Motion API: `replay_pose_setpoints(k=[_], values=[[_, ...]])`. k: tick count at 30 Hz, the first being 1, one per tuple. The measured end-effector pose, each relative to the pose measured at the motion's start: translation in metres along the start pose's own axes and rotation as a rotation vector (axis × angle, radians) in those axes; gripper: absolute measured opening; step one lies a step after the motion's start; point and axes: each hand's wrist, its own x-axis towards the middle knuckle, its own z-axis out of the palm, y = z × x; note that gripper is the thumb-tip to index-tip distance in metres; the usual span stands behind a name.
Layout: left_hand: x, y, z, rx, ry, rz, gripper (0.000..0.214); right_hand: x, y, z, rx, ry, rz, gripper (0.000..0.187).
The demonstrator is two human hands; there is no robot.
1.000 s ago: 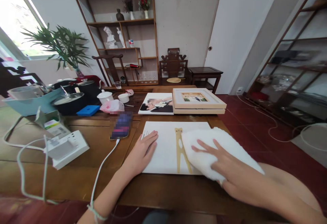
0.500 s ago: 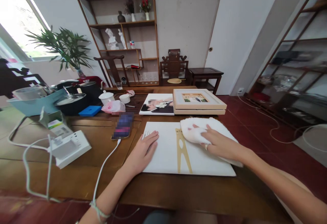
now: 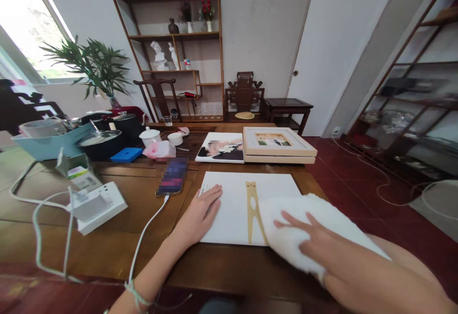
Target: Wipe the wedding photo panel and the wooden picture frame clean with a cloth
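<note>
A white picture frame [image 3: 229,209] lies face down on the wooden table, with a gold stand leg [image 3: 250,209] on its back. My left hand [image 3: 202,214] rests open and flat on the frame's left edge, fingers stretched out. My right hand [image 3: 315,242] holds a fluffy white cloth [image 3: 332,214], pressing it down with the fingers spread over its top. The cloth covers the right part of the frame, including its near right corner, and reaches past the table's near edge. My right palm hides part of the cloth.
Behind the frame lie a photo panel [image 3: 220,148] and stacked wooden picture frames [image 3: 281,144]. On the left are a phone [image 3: 172,175] with a white cable [image 3: 146,228], an open white box [image 3: 102,206], a blue box [image 3: 126,155], pots [image 3: 100,143] and a blue basin [image 3: 50,142].
My right hand has pulled the cloth toward me and to the right, from the frame's far right area to its near right corner. My left hand has stayed in place.
</note>
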Motion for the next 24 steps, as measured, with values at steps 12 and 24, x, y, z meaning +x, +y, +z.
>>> replay_pose_setpoints(k=[12, 24], values=[[-0.001, 0.0, -0.001, -0.01, 0.008, -0.01, 0.036, 0.057, 0.04, -0.01, 0.141, 0.189, 0.315, 0.029], [-0.001, 0.002, -0.002, -0.03, 0.024, -0.01, 0.036, 0.112, 0.018, 0.009, 0.05, 0.329, 0.137, 0.033]])
